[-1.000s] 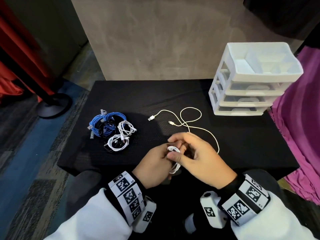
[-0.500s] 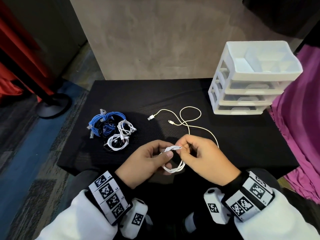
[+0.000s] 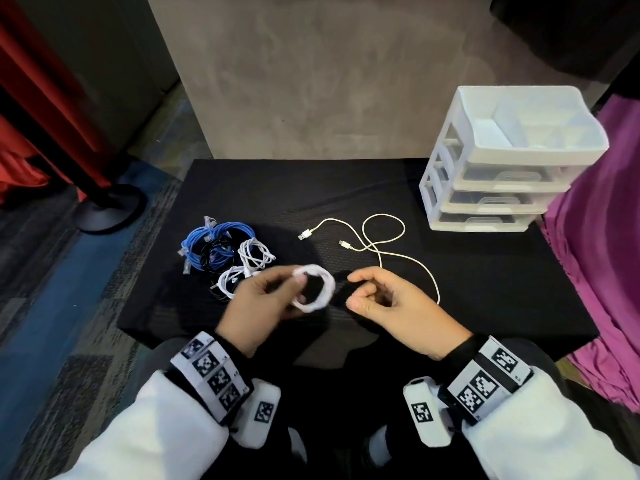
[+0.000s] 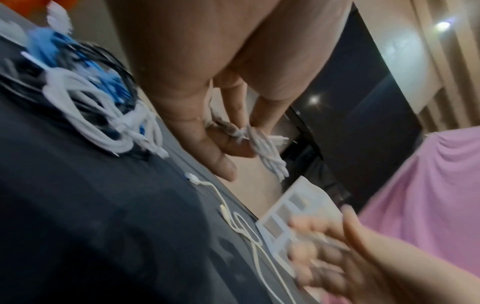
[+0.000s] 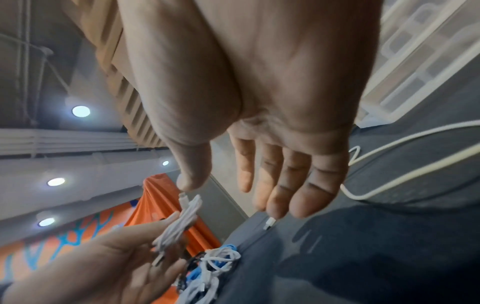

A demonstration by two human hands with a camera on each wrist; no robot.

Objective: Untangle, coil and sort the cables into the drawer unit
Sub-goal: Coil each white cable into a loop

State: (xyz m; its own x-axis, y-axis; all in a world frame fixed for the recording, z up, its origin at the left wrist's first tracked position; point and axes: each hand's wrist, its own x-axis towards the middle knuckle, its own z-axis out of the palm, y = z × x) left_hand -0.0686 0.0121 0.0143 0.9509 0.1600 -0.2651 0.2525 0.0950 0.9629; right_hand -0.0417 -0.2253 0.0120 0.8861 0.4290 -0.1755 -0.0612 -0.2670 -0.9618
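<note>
My left hand (image 3: 299, 289) pinches a small coiled white cable (image 3: 314, 287) above the near middle of the black table (image 3: 485, 289). In the left wrist view the coil (image 4: 262, 148) hangs from my thumb and fingers. My right hand (image 3: 356, 292) hovers just right of the coil, fingers relaxed and holding nothing; the right wrist view shows its fingers (image 5: 275, 181) nearly straight. A loose cream USB cable (image 3: 381, 244) lies uncoiled behind my hands. A tangled pile of blue, black and white cables (image 3: 225, 254) sits at the left. The white drawer unit (image 3: 502, 188) stands at the back right.
The drawer unit's three drawers are closed, and its top tray (image 3: 533, 129) has open compartments. A purple cloth (image 3: 595, 258) hangs along the table's right edge. A round black stand base (image 3: 110, 209) rests on the floor to the left.
My right hand has let go of the white coil and drawn away to the right. The left hand now holds the coil alone, lifted slightly up and away from me.
</note>
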